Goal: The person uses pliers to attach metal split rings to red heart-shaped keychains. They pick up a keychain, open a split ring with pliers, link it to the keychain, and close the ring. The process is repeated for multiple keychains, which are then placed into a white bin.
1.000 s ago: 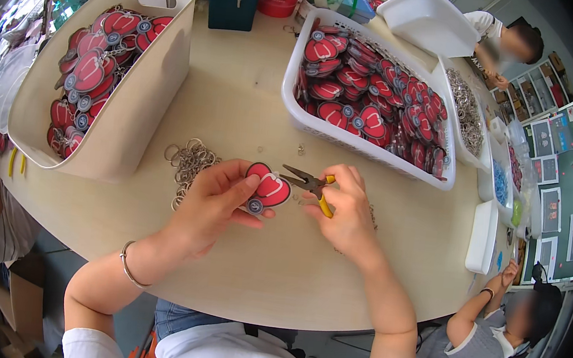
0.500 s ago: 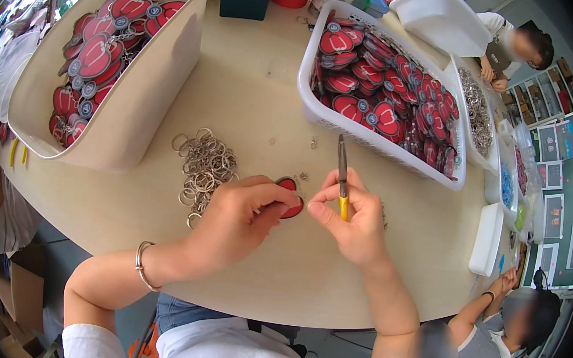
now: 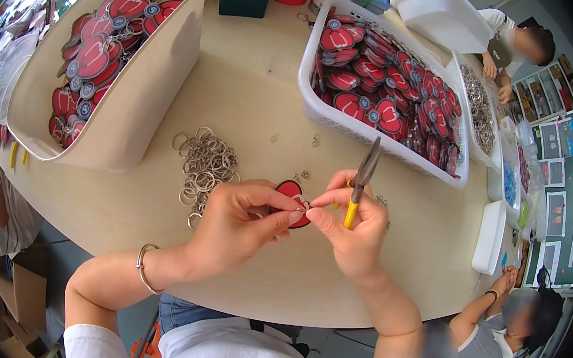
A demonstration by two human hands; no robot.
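Note:
My left hand [image 3: 237, 219] pinches a flat red charm with a dark edge [image 3: 290, 190], shaped much like a heart, held just above the table. The thumb and forefinger of my right hand [image 3: 356, 246] meet the charm's right edge. Whatever tiny part lies between those fingertips is too small to make out. In that same right hand rest yellow-handled pliers [image 3: 367, 168], their dark jaws pointing up and away. Left of the charm lies a pile of metal key rings [image 3: 205, 170]. A few small metal links [image 3: 306, 175] are scattered beyond it.
A tall cream bin [image 3: 163, 89] of finished-looking red key chains stands at left. At the right back, a white basket [image 3: 381, 141] holds many red charms. Farther right are a tray of metal parts [image 3: 475, 108] and a small white tray [image 3: 489, 237]. Other people sit around the table.
My right hand has closed in on the charm, its fingertips now meeting the left hand's. The pliers have tilted to the right. The charm shows more openly between my hands.

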